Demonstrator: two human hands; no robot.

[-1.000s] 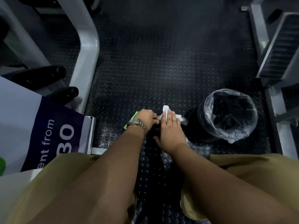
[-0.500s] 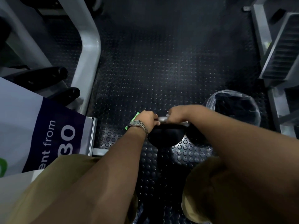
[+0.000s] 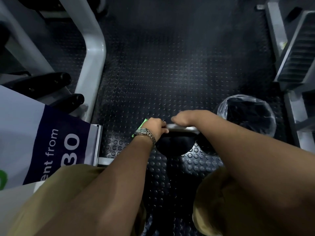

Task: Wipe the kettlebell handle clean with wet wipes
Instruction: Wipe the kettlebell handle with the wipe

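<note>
A black kettlebell (image 3: 175,144) stands on the studded rubber floor between my knees. Its shiny metal handle (image 3: 183,128) runs left to right across the top. My left hand (image 3: 154,126), with a metal watch on the wrist, is closed around the left end of the handle. My right hand (image 3: 184,117) is bent over the far side of the handle with its fingers curled down out of sight; the white wipe seen earlier is hidden under it. A green wet-wipes pack (image 3: 142,125) peeks out behind my left wrist.
A black bin with a clear plastic liner (image 3: 247,114) stands close to the right of the kettlebell. A grey machine frame (image 3: 94,65) and a purple banner stand (image 3: 64,142) are on the left. A grey step unit (image 3: 300,53) is at the right edge.
My right hand lay flat on the handle with the white wipe showing; it has since turned over the far side, elbow raised, and the wipe is out of sight. The left hand has stayed put.
</note>
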